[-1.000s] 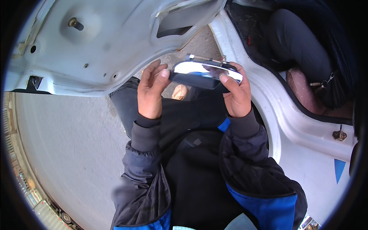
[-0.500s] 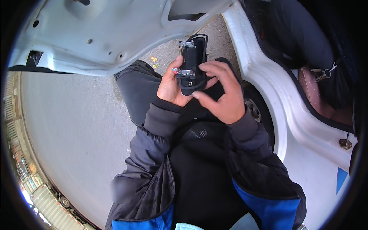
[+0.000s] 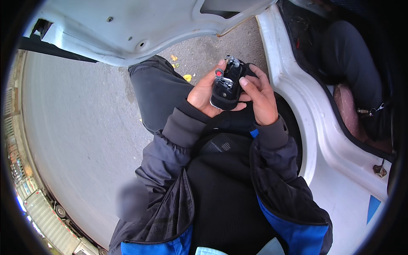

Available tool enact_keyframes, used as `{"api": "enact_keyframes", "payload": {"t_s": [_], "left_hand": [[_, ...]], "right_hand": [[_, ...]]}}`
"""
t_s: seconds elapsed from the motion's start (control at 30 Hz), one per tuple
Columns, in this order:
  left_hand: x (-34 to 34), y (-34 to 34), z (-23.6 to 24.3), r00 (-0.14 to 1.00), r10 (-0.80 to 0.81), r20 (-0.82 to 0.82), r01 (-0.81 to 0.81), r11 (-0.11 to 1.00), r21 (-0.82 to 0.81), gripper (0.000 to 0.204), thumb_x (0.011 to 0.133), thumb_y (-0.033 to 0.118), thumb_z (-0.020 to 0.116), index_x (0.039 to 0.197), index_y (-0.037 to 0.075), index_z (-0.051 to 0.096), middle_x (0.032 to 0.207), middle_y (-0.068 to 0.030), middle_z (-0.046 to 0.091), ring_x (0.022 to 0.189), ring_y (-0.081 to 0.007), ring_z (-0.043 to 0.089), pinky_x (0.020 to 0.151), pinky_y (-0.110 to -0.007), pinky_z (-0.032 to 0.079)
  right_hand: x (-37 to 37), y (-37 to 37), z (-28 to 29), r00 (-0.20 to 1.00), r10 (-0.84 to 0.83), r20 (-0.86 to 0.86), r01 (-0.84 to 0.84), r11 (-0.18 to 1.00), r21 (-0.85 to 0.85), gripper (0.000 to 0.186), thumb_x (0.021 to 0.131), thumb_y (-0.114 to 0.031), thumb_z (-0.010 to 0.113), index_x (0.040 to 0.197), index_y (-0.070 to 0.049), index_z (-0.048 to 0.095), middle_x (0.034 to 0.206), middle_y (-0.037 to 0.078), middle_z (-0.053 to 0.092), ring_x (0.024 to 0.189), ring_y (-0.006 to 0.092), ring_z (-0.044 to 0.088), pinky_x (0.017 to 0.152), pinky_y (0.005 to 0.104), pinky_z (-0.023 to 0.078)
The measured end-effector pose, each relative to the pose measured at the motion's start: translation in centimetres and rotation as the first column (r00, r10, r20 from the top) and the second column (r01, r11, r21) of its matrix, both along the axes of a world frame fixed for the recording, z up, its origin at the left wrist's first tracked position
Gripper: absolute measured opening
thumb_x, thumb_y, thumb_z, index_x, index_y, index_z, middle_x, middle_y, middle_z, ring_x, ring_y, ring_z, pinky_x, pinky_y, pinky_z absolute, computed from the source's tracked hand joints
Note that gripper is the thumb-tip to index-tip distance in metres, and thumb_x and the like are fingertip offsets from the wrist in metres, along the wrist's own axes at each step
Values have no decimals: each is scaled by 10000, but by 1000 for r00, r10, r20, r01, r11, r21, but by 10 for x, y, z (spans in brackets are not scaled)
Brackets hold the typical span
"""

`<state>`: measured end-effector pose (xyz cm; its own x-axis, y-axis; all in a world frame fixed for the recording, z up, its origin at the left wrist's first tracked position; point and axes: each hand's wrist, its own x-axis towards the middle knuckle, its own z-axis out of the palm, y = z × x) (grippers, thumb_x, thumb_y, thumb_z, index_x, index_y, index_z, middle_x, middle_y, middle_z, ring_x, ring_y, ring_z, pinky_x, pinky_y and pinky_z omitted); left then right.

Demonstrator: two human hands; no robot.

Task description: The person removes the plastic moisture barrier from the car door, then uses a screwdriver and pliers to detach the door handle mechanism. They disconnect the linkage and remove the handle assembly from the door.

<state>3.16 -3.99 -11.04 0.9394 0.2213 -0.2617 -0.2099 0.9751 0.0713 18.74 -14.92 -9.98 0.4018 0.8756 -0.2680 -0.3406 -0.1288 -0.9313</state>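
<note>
STEP: likely inspection | door handle [image 3: 225, 101], linkage [image 3: 228, 81] up, between left fingers [image 3: 210, 78] (gripping it) and right fingers [image 3: 251, 88] (can't tell grip) | NEXT: calls for steady hold

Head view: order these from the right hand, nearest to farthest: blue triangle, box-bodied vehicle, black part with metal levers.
1. Black part with metal levers, immediately left of the right hand
2. Blue triangle, lower right, on the white bodywork
3. Box-bodied vehicle, far off at the lower left

Yellow leaves [image 3: 187, 77] on grey pavement [image 3: 80, 123]
</note>
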Motion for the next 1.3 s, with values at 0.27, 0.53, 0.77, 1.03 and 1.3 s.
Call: {"api": "enact_keyframes", "payload": {"t_s": [0.27,0.53,0.77,1.03,1.3], "left_hand": [[4,-14,1,978,21,-207,7,991,132,536,1067,540,501,1412,132,543,1257,-171,696,1025,-408,746,824,-571,649],[-2,-16,-3,996,59,-59,-40,957,288,648,1049,481,587,1390,-68,548,1173,-209,711,1001,-373,750,703,-425,630],[-14,-19,-32,903,-32,429,-106,950,295,797,959,506,688,1452,-91,499,1295,-269,640,1082,-445,675,801,-447,554],[-13,0,-36,809,-234,539,-121,831,543,980,744,361,887,1471,-114,432,1134,-340,673,903,-248,616,823,-334,497],[-21,-3,-22,880,-220,421,-33,856,516,1085,599,366,988,1423,-108,466,1137,-329,681,903,-230,617,826,-320,488]], "right_hand": [[3,-9,-7,999,51,0,-51,996,-67,637,1006,-199,714,1512,43,411,1200,169,665,1099,194,660,903,300,555],[-5,-8,4,991,-132,30,123,972,202,644,930,60,711,1487,18,391,1199,147,662,1101,196,659,961,319,535],[-28,-24,35,900,-186,393,2,905,425,654,892,173,672,1440,-40,384,1221,180,626,1059,217,646,936,349,540],[-34,-27,48,833,-155,531,-211,799,563,675,849,250,649,1370,-96,393,1242,226,534,933,269,692,710,356,633],[-35,-28,58,775,-175,607,-249,798,548,668,840,258,658,1331,-113,398,1256,250,536,910,275,728,651,305,664]]}}
